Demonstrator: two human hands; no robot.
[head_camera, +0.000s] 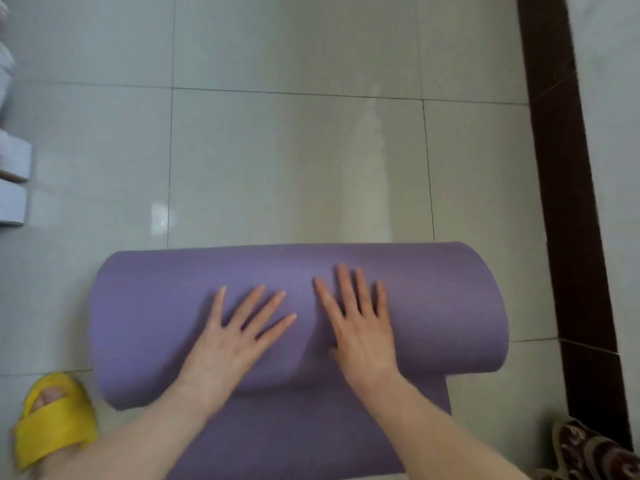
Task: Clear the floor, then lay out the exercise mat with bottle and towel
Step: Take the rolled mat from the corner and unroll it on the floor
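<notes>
A purple exercise mat (149, 306) lies on the pale tiled floor, mostly rolled into a thick roll across the lower half of the head view. A short flat stretch of it extends toward me below the roll. My left hand (239, 334) rests flat on top of the roll, fingers spread. My right hand (360, 323) lies flat beside it on the roll, fingers apart too. Neither hand grips anything. No bottle or towel is in view.
Glossy tile floor (294, 161) stretches beyond the roll. A dark brown skirting strip (561, 168) runs along the right. White boxes (12, 181) sit at the left edge. A foot in a yellow slipper (52, 420) is at lower left, a patterned brown slipper (588, 452) at lower right.
</notes>
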